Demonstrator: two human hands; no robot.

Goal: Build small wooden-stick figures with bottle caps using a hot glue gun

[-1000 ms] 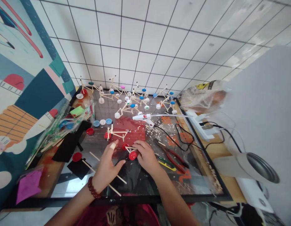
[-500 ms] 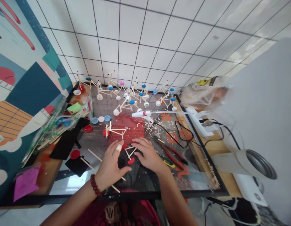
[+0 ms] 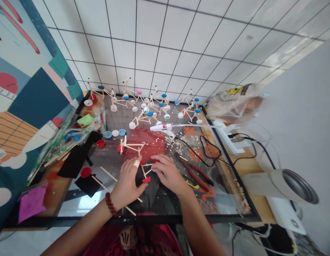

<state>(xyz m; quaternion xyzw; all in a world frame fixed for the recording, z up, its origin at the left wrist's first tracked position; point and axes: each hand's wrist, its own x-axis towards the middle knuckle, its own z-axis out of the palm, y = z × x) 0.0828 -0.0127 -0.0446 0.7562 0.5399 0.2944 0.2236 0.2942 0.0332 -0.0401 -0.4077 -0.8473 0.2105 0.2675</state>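
One stick frame point(image 3: 143, 171) sits just in front of the red mat point(image 3: 154, 143), the right hand point(image 3: 168, 174) seemingly pinching its tip, the left hand point(image 3: 128, 183) alongside with thumb and fingers apart, apparently a positioning step calling next for steadiness.

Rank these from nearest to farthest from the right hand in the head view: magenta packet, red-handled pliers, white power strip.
1. Red-handled pliers, just right of the right hand.
2. White power strip, farther right.
3. Magenta packet, far left.
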